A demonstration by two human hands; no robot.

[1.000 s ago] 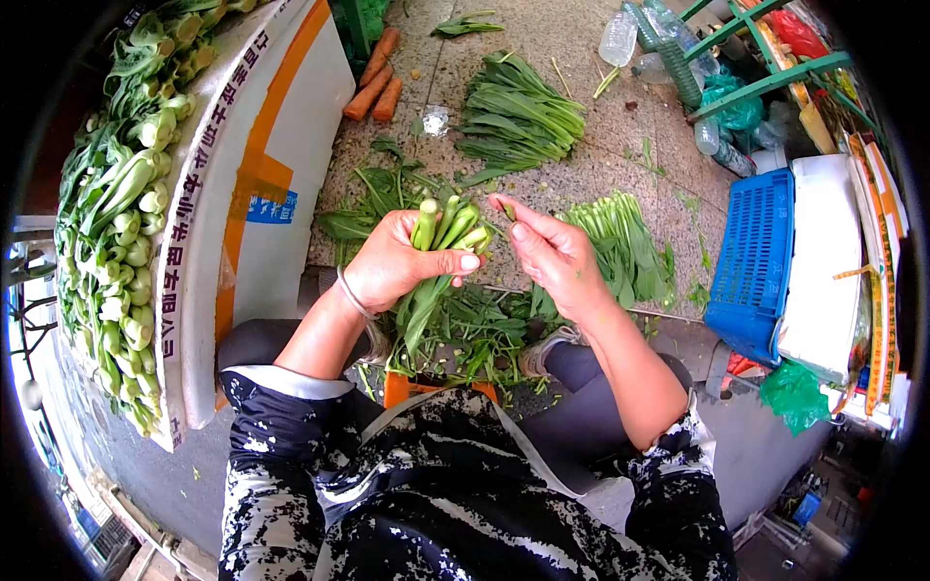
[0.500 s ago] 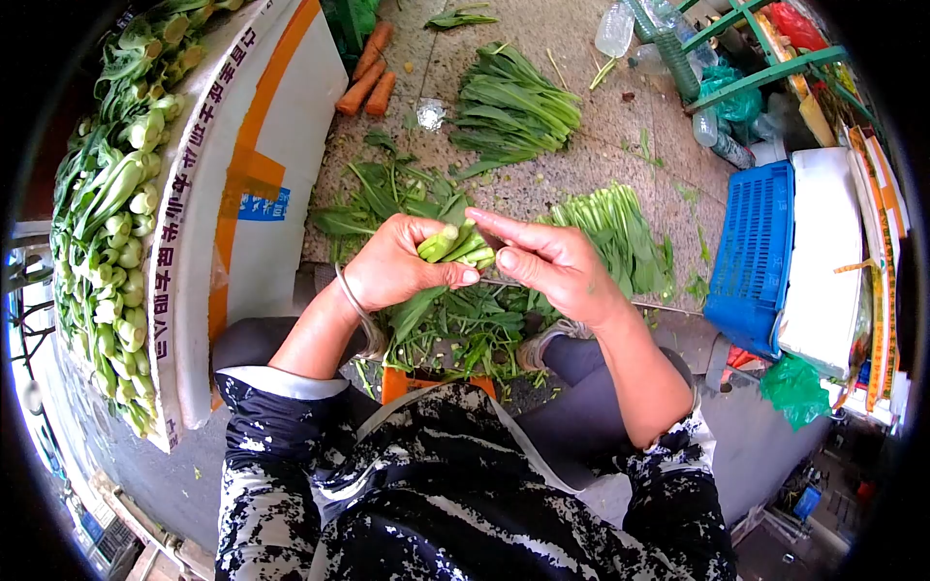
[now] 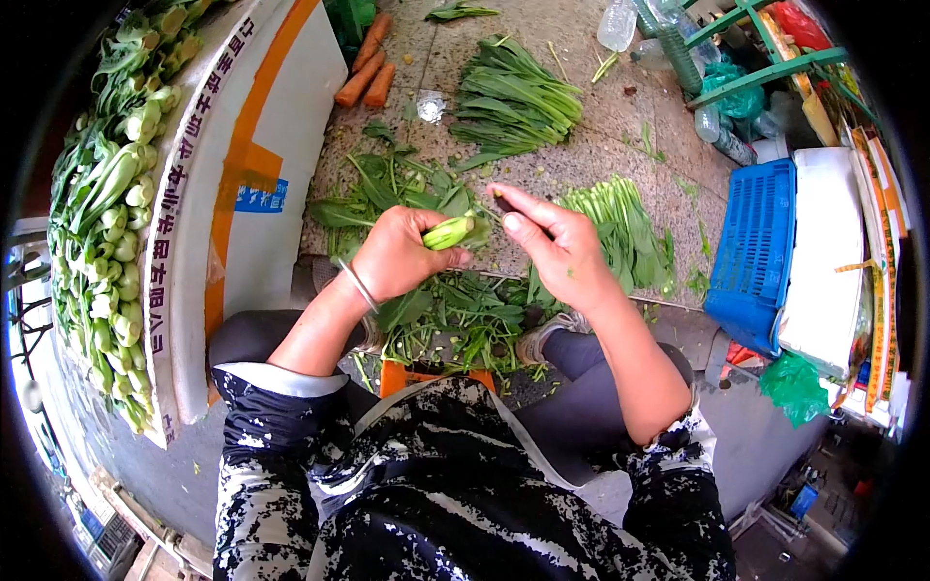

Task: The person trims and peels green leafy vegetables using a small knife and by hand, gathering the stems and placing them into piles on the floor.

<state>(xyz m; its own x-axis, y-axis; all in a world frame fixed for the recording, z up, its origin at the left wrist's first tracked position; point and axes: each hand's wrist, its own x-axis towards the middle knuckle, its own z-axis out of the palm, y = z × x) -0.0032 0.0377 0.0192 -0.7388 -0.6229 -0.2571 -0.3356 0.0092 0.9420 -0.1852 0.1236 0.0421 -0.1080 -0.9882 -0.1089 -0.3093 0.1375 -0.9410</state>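
My left hand [image 3: 395, 257] is wrapped round a small bunch of leafy green stalks [image 3: 449, 232], their pale cut ends facing right. A bracelet circles that wrist. To its right, apart from the stalks, my right hand [image 3: 564, 254] grips a small knife [image 3: 503, 202]; only a bit of dark blade shows between thumb and index finger. Loose leaves and trimmings [image 3: 465, 320] lie below my hands. More leafy greens [image 3: 373, 189] are spread behind the left hand. A bundle of cut stalks [image 3: 620, 218] rests beyond the right one.
Trimmed greens [image 3: 513, 102] and several carrots [image 3: 366, 73] lie on the stone ground ahead. At left stands a white foam box [image 3: 276, 145], with bok choy [image 3: 121, 252] heaped beside it. A blue crate [image 3: 751, 257] and plastic bottles [image 3: 616, 26] are at right.
My right hand has drawn away from the stalks to the right, opening a gap between the hands. The left hand has shifted slightly left and tilted the stalks.
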